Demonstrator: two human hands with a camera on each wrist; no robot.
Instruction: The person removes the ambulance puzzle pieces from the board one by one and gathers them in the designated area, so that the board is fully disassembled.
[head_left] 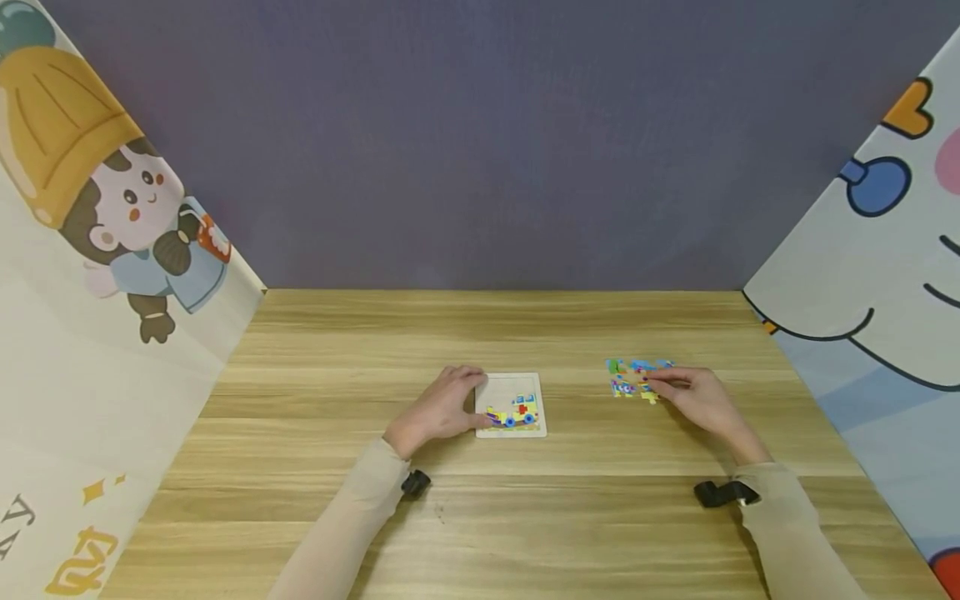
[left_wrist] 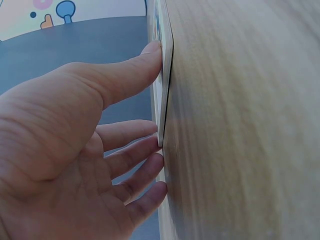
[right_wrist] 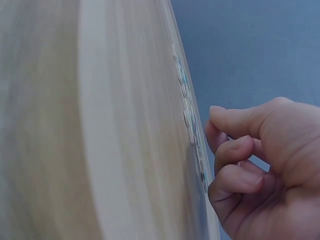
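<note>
My left hand [head_left: 442, 404]: fingers loosely spread, thumb on the puzzle board's [head_left: 498, 390] face, other fingertips at its left edge.
Puzzle board: flat on the table [head_left: 480, 525], a yellow vehicle [head_left: 519, 410] filling its lower part.
Loose pieces [head_left: 623, 387]: right of the board, beneath my fingertips.
My right hand [head_left: 697, 396]: fingers curled, thumb meeting forefinger; I can't tell whether they hold a piece.

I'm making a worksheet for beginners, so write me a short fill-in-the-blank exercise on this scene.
The hand touching the puzzle board is the person's ____ one.
In the head view, the loose puzzle pieces lie to the board's ____.
The pictured vehicle's wheels are coloured ____.
Both wrist straps are coloured ____.

Missing words: left; right; blue; black.
</note>
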